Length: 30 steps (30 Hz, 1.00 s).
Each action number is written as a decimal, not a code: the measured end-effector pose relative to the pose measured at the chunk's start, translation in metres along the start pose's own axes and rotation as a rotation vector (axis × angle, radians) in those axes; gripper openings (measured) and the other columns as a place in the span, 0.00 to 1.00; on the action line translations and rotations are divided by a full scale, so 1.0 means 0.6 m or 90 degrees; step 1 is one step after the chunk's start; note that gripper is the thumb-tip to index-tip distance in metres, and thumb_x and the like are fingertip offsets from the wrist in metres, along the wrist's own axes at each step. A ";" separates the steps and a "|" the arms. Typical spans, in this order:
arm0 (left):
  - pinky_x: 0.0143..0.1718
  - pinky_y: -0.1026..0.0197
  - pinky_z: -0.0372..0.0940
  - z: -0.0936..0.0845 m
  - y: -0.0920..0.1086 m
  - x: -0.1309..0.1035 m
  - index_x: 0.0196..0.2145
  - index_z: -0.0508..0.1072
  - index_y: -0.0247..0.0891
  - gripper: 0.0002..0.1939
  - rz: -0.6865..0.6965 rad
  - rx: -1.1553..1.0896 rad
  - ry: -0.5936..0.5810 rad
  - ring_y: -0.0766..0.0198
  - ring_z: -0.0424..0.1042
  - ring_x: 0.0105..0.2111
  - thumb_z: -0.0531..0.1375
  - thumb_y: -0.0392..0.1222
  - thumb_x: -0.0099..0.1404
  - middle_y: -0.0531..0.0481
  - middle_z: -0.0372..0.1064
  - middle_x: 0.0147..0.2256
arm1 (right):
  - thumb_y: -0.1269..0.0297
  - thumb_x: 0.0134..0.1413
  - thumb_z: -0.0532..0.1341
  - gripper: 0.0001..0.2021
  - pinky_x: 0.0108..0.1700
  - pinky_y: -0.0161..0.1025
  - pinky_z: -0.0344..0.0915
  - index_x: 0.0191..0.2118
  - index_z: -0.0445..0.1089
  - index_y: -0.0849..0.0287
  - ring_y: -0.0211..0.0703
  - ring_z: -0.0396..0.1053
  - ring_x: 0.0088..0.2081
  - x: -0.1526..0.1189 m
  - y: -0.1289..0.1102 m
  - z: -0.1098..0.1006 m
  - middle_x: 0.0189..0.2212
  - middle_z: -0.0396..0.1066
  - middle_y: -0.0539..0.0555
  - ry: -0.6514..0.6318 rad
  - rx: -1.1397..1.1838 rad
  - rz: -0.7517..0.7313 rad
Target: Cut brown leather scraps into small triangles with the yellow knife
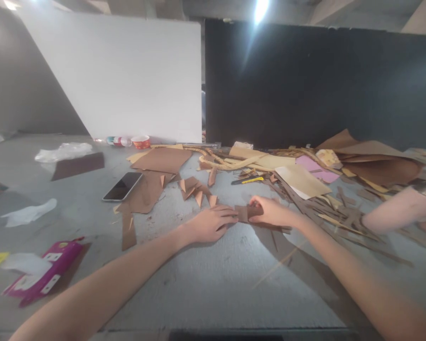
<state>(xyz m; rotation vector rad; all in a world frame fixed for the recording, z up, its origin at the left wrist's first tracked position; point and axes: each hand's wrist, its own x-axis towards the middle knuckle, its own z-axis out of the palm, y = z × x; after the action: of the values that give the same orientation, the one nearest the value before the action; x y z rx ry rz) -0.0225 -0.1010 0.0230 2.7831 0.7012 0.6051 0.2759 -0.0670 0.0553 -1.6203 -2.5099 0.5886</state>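
A narrow brown cardboard piece point(242, 214) lies on the grey table between my hands. My left hand point(210, 223) rests palm down at its left end, the fingers stretched out and touching the edge. At the right end my right hand point(270, 211) grips the piece, its fingers curled round it. Thin brown strips point(286, 229) stick out beneath that hand. Behind my left hand sit folded brown pieces with pointed tips point(199, 196). Farther back lies a yellow and black cutter point(252, 180).
Cardboard strips point(355, 227) and sheets point(301, 181) are heaped at the right, near another person's forearm point(401, 208). To the left are a phone point(122, 186), a purple tissue pack point(49, 272) and a white tissue point(30, 213). White point(145, 80) and black point(305, 85) panels stand behind.
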 end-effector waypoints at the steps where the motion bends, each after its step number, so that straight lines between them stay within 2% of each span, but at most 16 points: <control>1: 0.71 0.44 0.64 -0.001 0.001 0.000 0.60 0.79 0.47 0.24 0.004 0.000 0.003 0.54 0.70 0.68 0.57 0.30 0.72 0.46 0.75 0.64 | 0.47 0.57 0.70 0.22 0.48 0.47 0.64 0.51 0.73 0.53 0.56 0.77 0.45 -0.005 -0.004 0.002 0.43 0.81 0.56 -0.001 -0.006 0.017; 6: 0.68 0.45 0.67 -0.004 0.004 -0.002 0.57 0.80 0.46 0.23 0.005 -0.002 0.004 0.52 0.71 0.66 0.57 0.29 0.71 0.45 0.75 0.63 | 0.48 0.54 0.73 0.18 0.45 0.45 0.65 0.42 0.73 0.54 0.58 0.77 0.47 -0.016 -0.012 0.014 0.48 0.80 0.60 0.028 -0.044 0.026; 10: 0.68 0.46 0.66 -0.003 0.003 -0.003 0.64 0.73 0.44 0.26 -0.075 -0.053 0.056 0.54 0.69 0.67 0.55 0.28 0.73 0.43 0.72 0.64 | 0.54 0.56 0.73 0.17 0.38 0.40 0.63 0.45 0.72 0.54 0.55 0.78 0.43 -0.023 -0.019 0.020 0.43 0.81 0.57 0.026 0.006 0.044; 13: 0.62 0.48 0.72 0.004 0.003 -0.001 0.66 0.70 0.43 0.22 -0.187 -0.159 0.118 0.54 0.75 0.61 0.58 0.37 0.77 0.40 0.73 0.62 | 0.56 0.59 0.72 0.16 0.38 0.40 0.62 0.50 0.72 0.52 0.57 0.77 0.46 -0.027 -0.028 0.024 0.39 0.80 0.57 0.059 -0.012 0.003; 16: 0.52 0.53 0.76 0.013 0.009 0.006 0.64 0.71 0.42 0.23 -0.271 -0.306 0.162 0.54 0.80 0.54 0.64 0.47 0.74 0.40 0.76 0.59 | 0.61 0.62 0.70 0.11 0.44 0.43 0.63 0.48 0.72 0.50 0.59 0.75 0.47 -0.030 -0.046 0.030 0.37 0.80 0.55 0.102 -0.070 -0.096; 17: 0.51 0.54 0.76 0.016 0.012 0.009 0.63 0.73 0.42 0.23 -0.279 -0.335 0.162 0.54 0.80 0.52 0.65 0.48 0.73 0.40 0.77 0.57 | 0.62 0.64 0.70 0.10 0.48 0.45 0.63 0.47 0.71 0.50 0.57 0.75 0.47 -0.031 -0.053 0.031 0.38 0.80 0.54 0.116 -0.080 -0.135; 20: 0.46 0.56 0.75 0.021 0.017 0.012 0.49 0.81 0.40 0.11 -0.298 -0.325 0.161 0.56 0.81 0.42 0.64 0.46 0.74 0.46 0.83 0.42 | 0.65 0.67 0.67 0.05 0.55 0.49 0.62 0.46 0.71 0.51 0.54 0.76 0.46 -0.034 -0.068 0.028 0.43 0.81 0.53 0.169 -0.085 -0.224; 22: 0.43 0.58 0.74 0.022 0.014 0.010 0.42 0.83 0.39 0.10 -0.309 -0.291 0.206 0.57 0.80 0.38 0.61 0.44 0.75 0.48 0.82 0.36 | 0.63 0.70 0.65 0.02 0.56 0.51 0.62 0.45 0.72 0.51 0.53 0.76 0.45 -0.036 -0.068 0.019 0.44 0.81 0.54 0.204 -0.088 -0.251; 25: 0.41 0.59 0.73 0.024 -0.003 0.006 0.42 0.83 0.38 0.11 -0.323 -0.264 0.285 0.58 0.79 0.37 0.61 0.44 0.74 0.47 0.82 0.36 | 0.59 0.74 0.61 0.06 0.59 0.54 0.62 0.46 0.74 0.51 0.54 0.76 0.45 -0.035 -0.049 0.002 0.43 0.82 0.55 0.243 -0.088 -0.250; 30: 0.39 0.58 0.75 0.032 -0.028 0.003 0.38 0.83 0.37 0.11 -0.351 -0.290 0.292 0.57 0.80 0.36 0.62 0.43 0.73 0.48 0.81 0.35 | 0.61 0.76 0.56 0.12 0.58 0.55 0.66 0.44 0.79 0.50 0.55 0.75 0.48 -0.022 -0.012 -0.007 0.43 0.83 0.55 0.247 -0.076 -0.242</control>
<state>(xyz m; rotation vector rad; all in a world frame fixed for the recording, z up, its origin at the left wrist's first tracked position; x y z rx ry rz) -0.0195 -0.0876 0.0016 1.9268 1.1833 1.1165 0.2767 -0.0802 0.0635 -1.1030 -2.4854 0.0737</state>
